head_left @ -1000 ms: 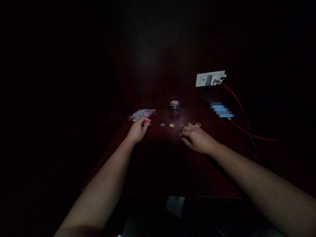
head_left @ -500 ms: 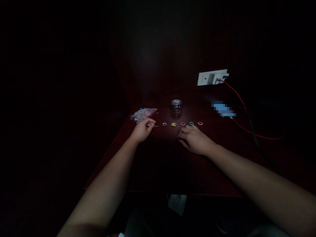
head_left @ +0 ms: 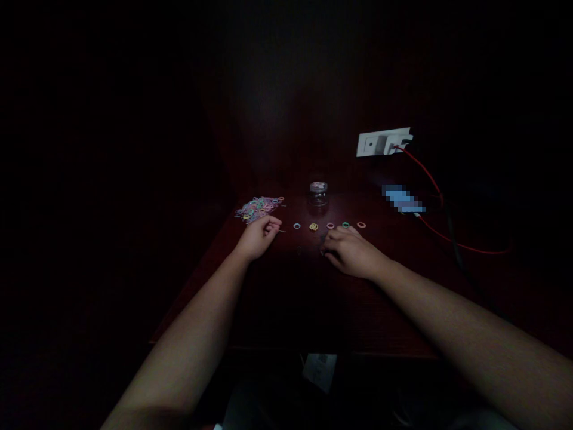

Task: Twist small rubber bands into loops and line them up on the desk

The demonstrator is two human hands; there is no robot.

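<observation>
My left hand (head_left: 259,236) rests at the near edge of a heap of small coloured elastic bands (head_left: 258,208). Its fingers are curled together, and a thin pale strip (head_left: 282,231) shows by the fingertips; whether they grip it is unclear. My right hand (head_left: 349,251) is low over the table with bent, closed fingers; what they hold, if anything, is hidden. Just beyond it runs a row of bands: a blue band (head_left: 296,226), a yellow bundle (head_left: 314,227), a pink band (head_left: 330,226), a green band (head_left: 345,225) and an orange band (head_left: 361,225).
A clear lidded jar (head_left: 318,194) stands behind the row on the dark table (head_left: 277,310). To the right lies a blurred-out phone (head_left: 403,198) on a red cable (head_left: 465,246), which runs to a charger in the wall socket (head_left: 370,144). The room is very dark.
Both hands stay almost in place, with only slight finger movement on the right. The whole view has shifted very slightly.
</observation>
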